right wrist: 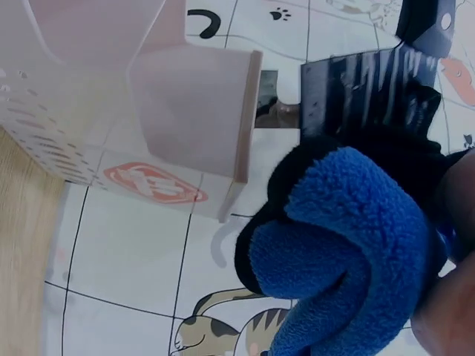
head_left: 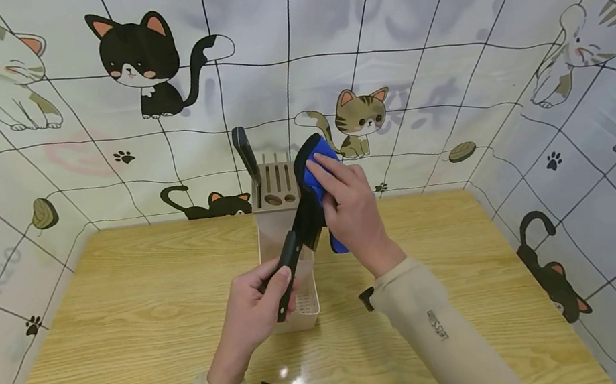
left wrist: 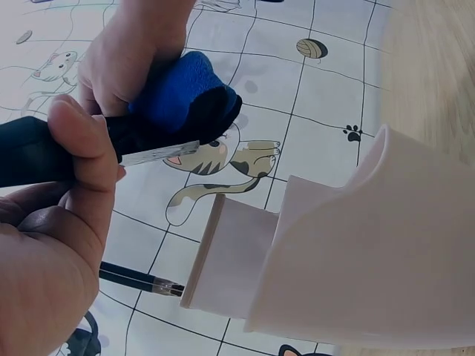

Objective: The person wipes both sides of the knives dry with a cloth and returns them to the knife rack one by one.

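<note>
My left hand (head_left: 250,310) grips the black riveted handle of a kitchen knife (head_left: 290,257), which slants up and to the right. My right hand (head_left: 356,214) holds a folded cloth (left wrist: 174,96), blue and fuzzy on one side and black on the other, wrapped about the blade. Part of the broad metal blade (right wrist: 326,96) shows beside the cloth in the right wrist view; its far part is hidden. Just behind both hands stands a pale knife holder (head_left: 279,224) with slots and round holes in its top and a perforated front basket.
Another knife with a black handle (head_left: 244,150) stands in the holder's left slot. The holder is on a wood-grain table (head_left: 166,297), near its back edge. A white sheet with grid lines and cartoon cats (head_left: 254,17) hangs behind and at both sides.
</note>
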Demonstrator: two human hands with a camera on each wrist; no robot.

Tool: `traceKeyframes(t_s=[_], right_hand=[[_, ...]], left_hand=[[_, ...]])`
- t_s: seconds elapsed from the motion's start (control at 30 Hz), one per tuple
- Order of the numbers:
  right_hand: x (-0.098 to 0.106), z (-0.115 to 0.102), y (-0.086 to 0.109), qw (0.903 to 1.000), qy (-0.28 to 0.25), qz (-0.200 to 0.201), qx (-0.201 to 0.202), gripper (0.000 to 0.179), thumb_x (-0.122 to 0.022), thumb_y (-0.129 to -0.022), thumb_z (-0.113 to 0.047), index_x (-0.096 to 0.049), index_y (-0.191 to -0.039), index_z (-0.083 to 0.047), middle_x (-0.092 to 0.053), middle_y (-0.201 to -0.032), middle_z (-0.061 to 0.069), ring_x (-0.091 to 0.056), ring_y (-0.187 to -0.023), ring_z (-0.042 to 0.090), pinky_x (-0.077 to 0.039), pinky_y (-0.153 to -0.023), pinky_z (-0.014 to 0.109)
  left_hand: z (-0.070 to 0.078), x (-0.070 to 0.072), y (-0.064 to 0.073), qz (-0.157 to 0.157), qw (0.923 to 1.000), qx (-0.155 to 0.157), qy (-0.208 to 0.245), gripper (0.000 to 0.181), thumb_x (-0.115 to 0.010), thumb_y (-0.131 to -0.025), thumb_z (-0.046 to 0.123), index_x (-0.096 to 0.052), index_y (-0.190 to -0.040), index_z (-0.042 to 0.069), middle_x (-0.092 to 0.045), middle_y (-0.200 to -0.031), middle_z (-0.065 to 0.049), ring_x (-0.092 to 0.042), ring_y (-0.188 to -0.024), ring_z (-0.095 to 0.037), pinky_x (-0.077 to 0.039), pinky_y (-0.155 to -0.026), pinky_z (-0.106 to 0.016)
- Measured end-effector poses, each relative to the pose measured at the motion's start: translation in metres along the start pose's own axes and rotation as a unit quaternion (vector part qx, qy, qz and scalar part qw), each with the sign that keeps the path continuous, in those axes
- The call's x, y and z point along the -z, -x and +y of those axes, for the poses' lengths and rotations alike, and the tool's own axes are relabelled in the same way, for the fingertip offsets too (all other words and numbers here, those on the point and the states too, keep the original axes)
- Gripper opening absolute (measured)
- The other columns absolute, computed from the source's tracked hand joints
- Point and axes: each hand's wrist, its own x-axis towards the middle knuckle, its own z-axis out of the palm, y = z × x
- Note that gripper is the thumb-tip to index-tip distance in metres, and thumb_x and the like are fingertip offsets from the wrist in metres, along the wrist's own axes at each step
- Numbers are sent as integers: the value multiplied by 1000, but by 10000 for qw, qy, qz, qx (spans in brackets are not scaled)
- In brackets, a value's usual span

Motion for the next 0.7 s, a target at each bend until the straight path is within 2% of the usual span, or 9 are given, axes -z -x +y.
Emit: traceKeyframes(t_s=[0.17,0.3,0.47,0.7], right_hand=[[-1,9,1,9989,52,-20,-456,43,-53,-95,12,-66,-135,2,-64,-137,21,-59,-112,42,-49,-92,50],[0,12,5,9979,67,-201,-618,43,-53,-95,11,-67,-134,1,-65,-136,20,-59,-109,42,-49,-91,50],[0,11,8,9975,97,-466,-517,43,-53,-96,10,-68,-134,-2,-65,-137,16,-58,-105,41,-52,-89,49],[1,5,12,9976,4,-667,-182,40,-54,-96,11,-71,-130,-2,-67,-135,16,-57,-101,38,-52,-86,46]], left_hand=[[2,0,0,31,10000,-19,77,24,-52,-106,5,-68,-96,-9,-62,-68,-15,-57,-52,-15,-50,-46,-29],[5,1,0,90,9998,-28,146,25,-51,-107,6,-68,-96,-10,-61,-68,-17,-56,-52,-14,-51,-46,-29],[6,2,0,182,9996,11,195,25,-50,-107,6,-67,-98,-10,-61,-71,-19,-57,-53,-13,-51,-47,-29],[7,5,-2,358,9984,227,374,27,-49,-107,7,-67,-103,-13,-62,-79,-24,-59,-55,-14,-53,-48,-29]])
